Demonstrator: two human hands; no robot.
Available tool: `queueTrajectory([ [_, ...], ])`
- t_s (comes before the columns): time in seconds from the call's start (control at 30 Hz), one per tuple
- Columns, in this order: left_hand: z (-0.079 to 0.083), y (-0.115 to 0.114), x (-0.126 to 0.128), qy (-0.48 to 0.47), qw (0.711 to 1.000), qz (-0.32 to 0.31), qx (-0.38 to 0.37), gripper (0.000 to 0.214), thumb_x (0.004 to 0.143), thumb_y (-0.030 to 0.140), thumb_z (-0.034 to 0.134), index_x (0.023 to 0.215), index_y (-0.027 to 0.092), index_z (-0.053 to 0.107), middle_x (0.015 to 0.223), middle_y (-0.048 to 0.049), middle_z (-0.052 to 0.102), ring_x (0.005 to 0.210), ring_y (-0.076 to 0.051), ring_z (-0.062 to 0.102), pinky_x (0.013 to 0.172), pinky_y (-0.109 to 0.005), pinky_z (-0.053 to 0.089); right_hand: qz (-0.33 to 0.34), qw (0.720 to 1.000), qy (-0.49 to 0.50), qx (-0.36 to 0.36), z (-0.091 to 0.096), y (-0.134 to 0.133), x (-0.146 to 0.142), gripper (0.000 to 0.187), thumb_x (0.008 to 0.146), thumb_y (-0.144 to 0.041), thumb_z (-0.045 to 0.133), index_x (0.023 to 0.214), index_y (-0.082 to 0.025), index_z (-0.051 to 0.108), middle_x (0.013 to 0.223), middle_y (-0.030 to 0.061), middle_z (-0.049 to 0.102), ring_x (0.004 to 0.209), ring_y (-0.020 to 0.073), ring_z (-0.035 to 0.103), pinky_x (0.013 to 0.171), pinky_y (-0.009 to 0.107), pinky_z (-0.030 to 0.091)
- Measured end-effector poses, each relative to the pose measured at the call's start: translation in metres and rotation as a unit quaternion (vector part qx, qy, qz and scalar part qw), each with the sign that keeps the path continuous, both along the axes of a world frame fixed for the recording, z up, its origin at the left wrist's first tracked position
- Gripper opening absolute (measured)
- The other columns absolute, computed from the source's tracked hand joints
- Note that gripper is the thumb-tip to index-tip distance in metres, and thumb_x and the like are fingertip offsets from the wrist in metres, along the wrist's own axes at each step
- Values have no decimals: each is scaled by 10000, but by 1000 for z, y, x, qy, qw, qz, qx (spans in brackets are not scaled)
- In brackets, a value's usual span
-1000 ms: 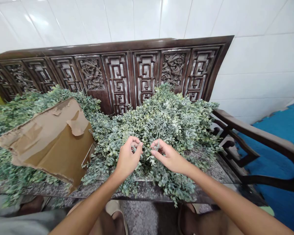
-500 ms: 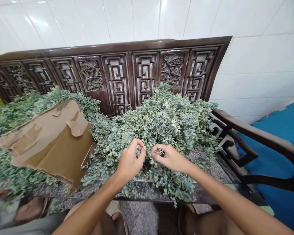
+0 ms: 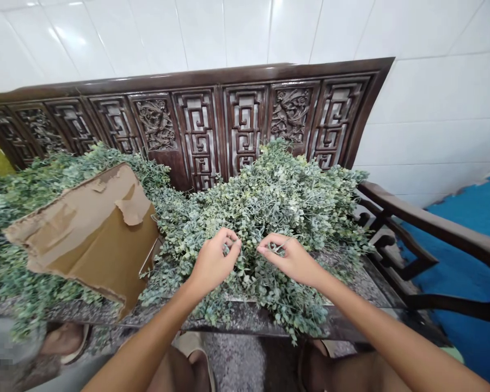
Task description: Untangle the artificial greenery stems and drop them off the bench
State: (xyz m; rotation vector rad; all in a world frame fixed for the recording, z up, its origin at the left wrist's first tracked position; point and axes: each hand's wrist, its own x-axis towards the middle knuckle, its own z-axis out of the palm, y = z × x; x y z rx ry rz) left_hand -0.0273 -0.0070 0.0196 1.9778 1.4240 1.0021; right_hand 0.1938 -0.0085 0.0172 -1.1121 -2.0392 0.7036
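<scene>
A large heap of artificial leafy sprigs (image 3: pixel 294 190), grey-green with small round leaves, fills the bench in front of me. Just above its near side, my left hand (image 3: pixel 216 258) is closed, thumb and fingertips pinched together; whatever lies between them is too small to make out. My right hand (image 3: pixel 289 258) faces it a short gap away, its thumb and forefinger pinching a thin pale green stem that shows inside the curl of the fingers. Leaves lie behind and below both hands.
A torn piece of brown cardboard (image 3: pixel 93 234) rests on more greenery at the left, a bent metal wire (image 3: pixel 149 258) at its edge. Behind stands the carved bench back (image 3: pixel 204 136); an armrest (image 3: pixel 433 223) borders the right. Another person's foot (image 3: pixel 65 340) shows at lower left.
My hands have moved slightly apart, the right one shifting to the right. Both stay pinched. The view has shifted slightly, and the person at lower left has moved.
</scene>
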Motion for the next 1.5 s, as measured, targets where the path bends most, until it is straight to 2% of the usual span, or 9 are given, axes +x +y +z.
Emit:
queueTrajectory([
  [0.2,15,9,-50,12,998,63,20,224,894,406,528,894,209,633,719,16,663,572,-132,550,581,-235,397,-32,999,-19,1,-3,4,8,259,951,-429,549,866,-215,666,898,32,732,834,219,657,766,315,469],
  [0.37,21,5,-110,74,974,207,51,297,914,440,476,949,204,653,781,-11,699,675,-155,608,648,-236,435,-56,997,-52,-8,-1,5,8,313,938,-499,536,851,-230,670,840,15,732,612,178,587,594,293,422],
  [0.5,9,6,-160,173,940,292,-20,262,885,432,519,943,224,667,907,-61,742,842,-219,669,748,-279,457,-61,996,-63,-22,1,6,5,354,916,-552,529,830,-236,663,779,-5,722,431,129,443,478,278,346],
  [0.73,-22,6,-191,223,929,269,-124,331,656,279,782,964,222,677,846,-94,753,798,-267,695,720,-304,472,-64,996,-61,-9,-1,11,0,340,911,-545,522,833,-239,648,732,-1,690,468,140,465,508,274,345],
  [0.9,-8,4,-172,210,934,276,-84,238,803,294,647,1032,235,669,931,-91,750,865,-249,687,758,-305,467,-81,995,-51,-20,1,10,-3,349,895,-572,535,828,-238,608,533,-42,526,445,139,429,485,261,319],
  [1.03,11,-1,-131,168,951,261,-4,226,916,318,496,1072,238,639,1001,-58,723,865,-197,658,790,-284,465,-83,995,-19,-43,-2,12,-5,346,877,-578,579,865,-232,595,578,-28,591,503,162,534,526,274,400],
  [1.17,19,-13,-67,62,988,124,61,219,941,351,483,995,215,646,896,-21,687,686,-136,593,687,-241,464,-67,988,65,-120,-3,14,-8,358,855,-582,611,856,-225,581,689,14,679,633,204,676,659,326,522],
  [1.33,3,-18,0,45,996,-79,12,354,856,391,635,1160,209,631,1046,-37,666,644,-126,566,688,-275,465,-53,971,149,-182,4,14,-9,372,832,-575,652,888,-211,599,757,24,699,680,203,709,719,349,565],
  [1.5,-21,0,29,1,991,-130,-32,293,775,318,709,1027,176,669,917,-40,680,720,-176,596,683,-292,435,-46,957,189,-214,12,8,-4,386,793,-521,733,964,-194,617,859,41,705,802,210,726,833,366,552],
])
